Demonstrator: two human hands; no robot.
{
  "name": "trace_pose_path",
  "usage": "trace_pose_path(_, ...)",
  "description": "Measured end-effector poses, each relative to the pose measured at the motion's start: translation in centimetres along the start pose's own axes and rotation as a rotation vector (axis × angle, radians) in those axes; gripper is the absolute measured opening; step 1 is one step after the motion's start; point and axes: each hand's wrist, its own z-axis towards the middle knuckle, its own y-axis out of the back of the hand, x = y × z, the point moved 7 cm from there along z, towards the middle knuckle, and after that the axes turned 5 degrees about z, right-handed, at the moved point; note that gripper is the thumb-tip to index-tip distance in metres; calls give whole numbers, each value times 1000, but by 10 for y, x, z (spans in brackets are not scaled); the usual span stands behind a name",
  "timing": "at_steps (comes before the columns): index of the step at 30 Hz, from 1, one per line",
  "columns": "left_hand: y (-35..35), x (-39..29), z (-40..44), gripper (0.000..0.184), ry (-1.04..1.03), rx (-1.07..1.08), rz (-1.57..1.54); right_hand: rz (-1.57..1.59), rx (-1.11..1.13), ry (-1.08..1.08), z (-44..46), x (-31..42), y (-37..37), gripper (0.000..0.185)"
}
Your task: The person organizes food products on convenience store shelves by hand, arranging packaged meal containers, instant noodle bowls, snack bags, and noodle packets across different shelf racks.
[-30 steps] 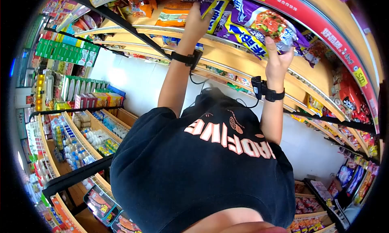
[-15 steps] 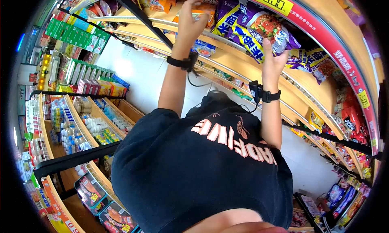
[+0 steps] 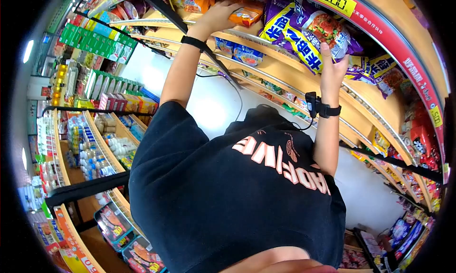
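My left hand (image 3: 219,17) reaches onto the upper shelf, its fingers bent over the left end of an orange packet (image 3: 247,16) at the shelf's front; the thumb is mostly hidden. More orange packets (image 3: 197,0) lie beside and behind it. My right hand (image 3: 334,68) grips the lower edge of a purple and yellow instant noodle bag (image 3: 308,30), thumb on its printed front. This bag leans at the shelf front next to other purple bags (image 3: 380,73). Black straps with cables sit around both wrists.
A curved red price rail (image 3: 380,33) with yellow tags runs above the bags. Lower wooden shelves (image 3: 351,106) hold blue and red packs. A black shelf post (image 3: 164,9) stands left of my left hand. Across the aisle, shelving (image 3: 102,144) carries bottles and boxes.
My left hand has gone from raised with fingers spread to lower on the orange packet, its wrist shifted left. My right hand stays at the purple noodle bag. The whole view has shifted slightly.
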Motion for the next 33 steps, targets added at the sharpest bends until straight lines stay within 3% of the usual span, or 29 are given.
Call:
trace_pose_path(5, 21, 31, 26, 54, 54, 60, -148, 17, -23, 24, 4, -3, 0, 51)
trace_pose_path(7, 15, 64, 47, 49, 58, -119, -111, 17, -93, 43, 4, -5, 4, 49)
trace_pose_path(8, 63, 12, 40, 59, 160, 84, -770, -16, -130, 32, 3, -2, 4, 48)
trace_pose_path(9, 45, 20, 46, 59, 166, 88, -782, -64, -151, 40, 3, -4, 6, 48)
trace_pose_path(11, 29, 37, 60, 48, 13, -312, -11, -42, -157, 25, 4, -11, 10, 46)
trace_pose_path(12, 35, 35, 54, 45, 37, -431, -526, -39, -164, 56, 4, -12, 11, 45)
trace_pose_path(13, 33, 33, 54, 45, 24, -430, -536, -47, -178, 60, 4, -11, 13, 45)
trace_pose_path(15, 14, 24, 51, 52, -29, -259, -120, 32, -200, 44, 0, -10, 17, 48)
trace_pose_path(16, 32, 13, 37, 64, -64, -557, 67, 26, -182, 5, -1, -12, 17, 51)
trace_pose_path(17, 30, -3, 29, 64, -78, -565, 53, 14, -196, 14, 1, -9, 19, 51)
trace_pose_path(19, 51, -28, -14, 45, 192, -951, -257, -16, -133, -14, -1, -5, 17, 52)
trace_pose_path(21, 32, -54, -15, 41, 25, -759, -620, -89, -137, -8, -3, -6, 22, 52)
trace_pose_path(22, 32, -67, -16, 41, 148, -670, -686, -72, -135, -30, 0, -4, 18, 51)
trace_pose_path(25, 26, -66, -7, 43, 186, -783, -747, -35, -170, -78, 3, -1, 11, 52)
trace_pose_path(27, 18, -59, 4, 40, 160, -740, -606, -18, -169, -109, 2, 2, 6, 59)
trace_pose_path(29, 17, -67, 15, 34, -27, -725, -529, -53, -147, -113, 6, 1, 9, 61)
trace_pose_path(31, 18, -62, 19, 28, -41, -777, -590, -87, -132, -170, 6, 0, 4, 63)
trace_pose_path(33, 11, -56, 24, 30, -33, -660, -730, -97, -156, -174, 7, -5, 3, 62)
